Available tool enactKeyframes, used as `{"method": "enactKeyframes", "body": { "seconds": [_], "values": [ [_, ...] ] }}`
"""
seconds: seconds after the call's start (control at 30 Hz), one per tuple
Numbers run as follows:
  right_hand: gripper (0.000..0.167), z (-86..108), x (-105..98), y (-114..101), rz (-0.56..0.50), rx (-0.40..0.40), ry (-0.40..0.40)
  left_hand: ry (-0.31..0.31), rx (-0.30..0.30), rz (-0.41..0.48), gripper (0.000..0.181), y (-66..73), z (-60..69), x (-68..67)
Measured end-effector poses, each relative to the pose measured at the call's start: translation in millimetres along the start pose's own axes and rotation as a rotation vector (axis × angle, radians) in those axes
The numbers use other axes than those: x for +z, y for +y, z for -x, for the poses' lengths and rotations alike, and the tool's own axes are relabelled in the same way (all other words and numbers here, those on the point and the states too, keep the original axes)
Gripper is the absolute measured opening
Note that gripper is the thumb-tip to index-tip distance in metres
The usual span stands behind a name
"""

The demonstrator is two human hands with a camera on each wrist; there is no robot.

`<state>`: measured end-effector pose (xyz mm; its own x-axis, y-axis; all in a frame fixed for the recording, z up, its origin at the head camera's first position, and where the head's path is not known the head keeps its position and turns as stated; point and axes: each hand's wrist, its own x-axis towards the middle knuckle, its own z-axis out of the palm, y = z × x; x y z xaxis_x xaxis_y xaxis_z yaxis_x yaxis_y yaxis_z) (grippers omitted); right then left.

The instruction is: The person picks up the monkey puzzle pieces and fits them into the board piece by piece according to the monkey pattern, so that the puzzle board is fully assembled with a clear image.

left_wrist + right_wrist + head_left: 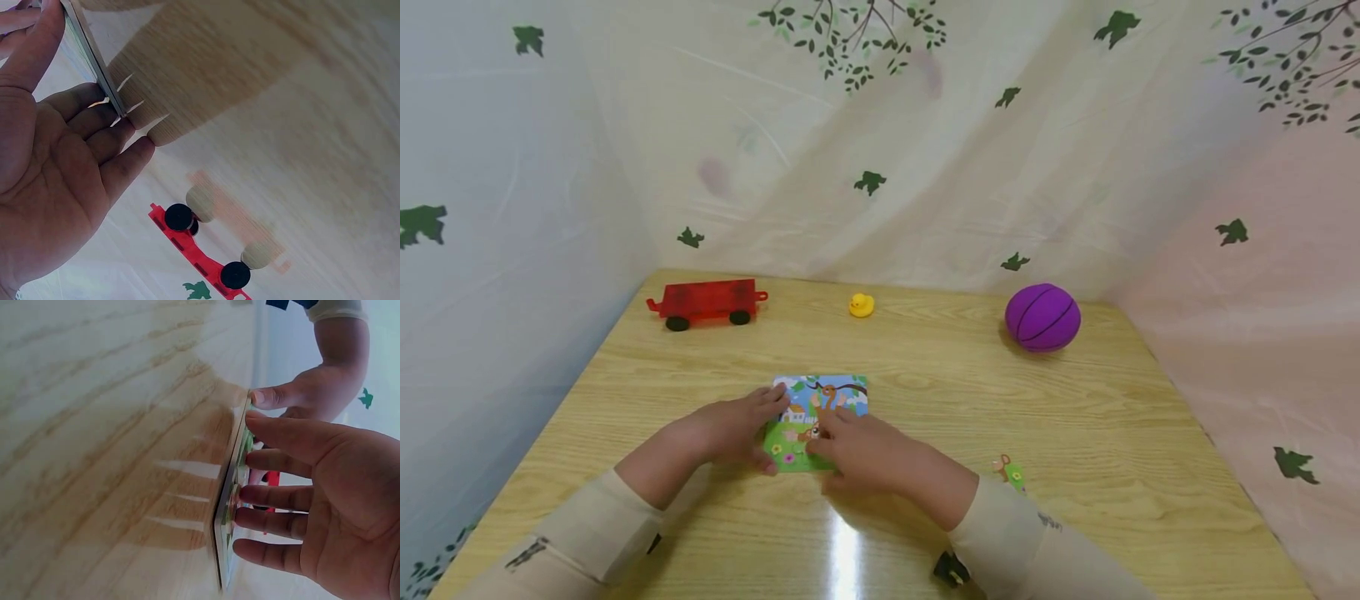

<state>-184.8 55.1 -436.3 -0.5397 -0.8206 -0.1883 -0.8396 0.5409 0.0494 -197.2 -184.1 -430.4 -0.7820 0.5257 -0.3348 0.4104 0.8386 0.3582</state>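
A square picture puzzle [842,387] with a monkey on a branch, blue sky and green grass lies flat on the table. My left hand [741,427] rests along its left side, thumb by the lower left corner. The left wrist view shows the puzzle's thin edge against the fingertips of that left hand [69,150]. Over the puzzle's lower right part, my right hand [868,450] touches the picture, covering some of it. In the right wrist view, extended fingers of the right hand [337,494] meet the puzzle's face; whether a piece is under them is hidden.
A loose puzzle piece [1011,472] lies beside my right forearm. Along the back stand a red toy wagon [711,300], a yellow rubber duck [861,306] and a purple ball [1042,318]. Leaf-printed cloth [925,225] encloses the wooden table [1112,467].
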Motion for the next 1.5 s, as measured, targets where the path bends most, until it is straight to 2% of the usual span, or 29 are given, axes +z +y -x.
{"method": "enactKeyframes", "body": {
  "seconds": [0.3,0.47,0.57,0.8,1.07,1.27,1.4,1.5],
  "values": [
    [0.061,2.9,1,-4,0.077,0.005,0.002,0.0,0.006,-0.004,0.098,0.0,-0.4,-0.7],
    [0.057,9.8,-1,1,-0.035,-0.002,0.012,-0.002,0.003,-0.002,0.099,1.2,0.2,-0.9],
    [0.055,18.3,-3,8,-0.109,0.021,0.028,-0.003,0.002,0.0,0.099,1.4,0.2,-0.7],
    [0.058,50.4,-10,33,-0.229,0.192,-0.006,-0.019,-0.02,0.011,0.1,2.7,0.0,-0.5],
    [0.057,95.9,-7,72,-0.354,0.388,-0.029,-0.032,-0.048,0.005,0.1,1.9,-2.4,-1.0],
    [0.062,130.6,1,93,-0.386,0.469,-0.021,-0.032,-0.043,0.005,0.1,1.2,-2.4,-0.5],
    [0.061,149.1,7,100,-0.458,0.549,-0.066,-0.032,-0.038,0.005,0.1,2.0,-1.1,-0.8],
    [0.051,158.8,11,101,-0.484,0.59,-0.113,-0.03,-0.035,0.001,0.1,2.1,-0.1,-0.9]
  ]
}}
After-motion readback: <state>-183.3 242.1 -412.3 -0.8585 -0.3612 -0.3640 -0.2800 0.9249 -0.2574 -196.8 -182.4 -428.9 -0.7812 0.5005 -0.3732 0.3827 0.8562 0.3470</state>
